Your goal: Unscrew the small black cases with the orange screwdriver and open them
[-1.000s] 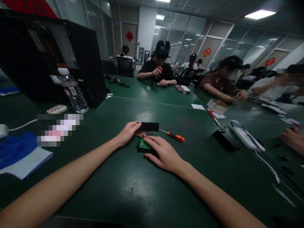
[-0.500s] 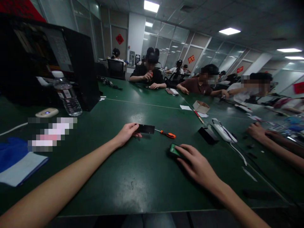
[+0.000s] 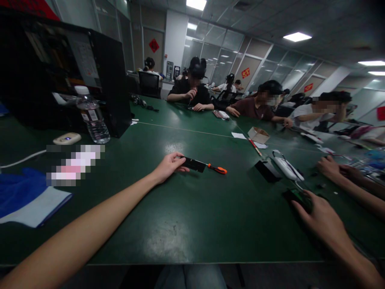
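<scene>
My left hand [image 3: 169,167] pinches the near end of a flat black rectangular plate [image 3: 195,165] just above the table. Beyond the plate lies a screwdriver [image 3: 218,169] with an orange and black handle, its thin shaft pointing toward the plate. Over on the right, my right hand [image 3: 326,214] is closed around a dark casing with a green circuit board [image 3: 300,200], low over the table. My fingers cover part of that casing. A black box-shaped piece [image 3: 267,171] rests a little farther back.
Left are a clear water bottle [image 3: 94,118], a blue glove [image 3: 22,188], a cream-coloured device [image 3: 67,139] and a computer case [image 3: 110,80]. A white power strip [image 3: 288,167] and small cardboard box [image 3: 258,135] stand right. A co-worker's hand [image 3: 329,166] is near my right hand.
My right hand has moved well to the right, carrying the circuit-board casing away from the table's middle. My left hand still grips the plate, which has turned slightly. The view has shifted a little.
</scene>
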{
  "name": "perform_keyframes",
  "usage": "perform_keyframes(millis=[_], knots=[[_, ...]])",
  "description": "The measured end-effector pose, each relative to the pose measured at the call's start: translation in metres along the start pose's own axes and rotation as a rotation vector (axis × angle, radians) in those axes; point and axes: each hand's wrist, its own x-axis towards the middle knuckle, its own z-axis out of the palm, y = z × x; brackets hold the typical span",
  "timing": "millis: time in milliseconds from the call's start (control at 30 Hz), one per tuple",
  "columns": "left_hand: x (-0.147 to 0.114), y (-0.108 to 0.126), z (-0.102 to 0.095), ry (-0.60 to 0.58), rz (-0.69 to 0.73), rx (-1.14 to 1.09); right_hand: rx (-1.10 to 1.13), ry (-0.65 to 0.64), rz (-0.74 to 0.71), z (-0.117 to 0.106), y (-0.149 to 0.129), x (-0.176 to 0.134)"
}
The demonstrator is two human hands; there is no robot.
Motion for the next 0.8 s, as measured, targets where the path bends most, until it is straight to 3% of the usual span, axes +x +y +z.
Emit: perform_keyframes(millis=[67,133,233,333,433,600,800], knots=[[-0.003,0.001,0.003,-0.071,-0.026,-0.001,-0.02,0.021,-0.032,-0.001,-0.035,0.008],[-0.007,0.002,0.007,-0.198,-0.062,0.02,0.174,0.003,-0.134,-0.004,-0.084,0.015],[-0.013,0.004,0.012,-0.374,-0.084,0.08,0.473,-0.126,-0.257,-0.009,-0.175,0.021],[-0.017,0.006,0.015,-0.426,-0.063,0.147,0.589,-0.287,-0.479,-0.011,-0.258,0.022],[-0.018,0.007,0.015,-0.428,-0.054,0.182,0.616,-0.325,-0.555,-0.004,-0.305,0.023],[-0.018,0.003,0.014,-0.458,-0.086,0.178,0.666,-0.317,-0.512,0.006,-0.309,0.022],[-0.018,0.001,0.014,-0.495,-0.129,0.151,0.621,-0.266,-0.542,-0.004,-0.259,0.015]])
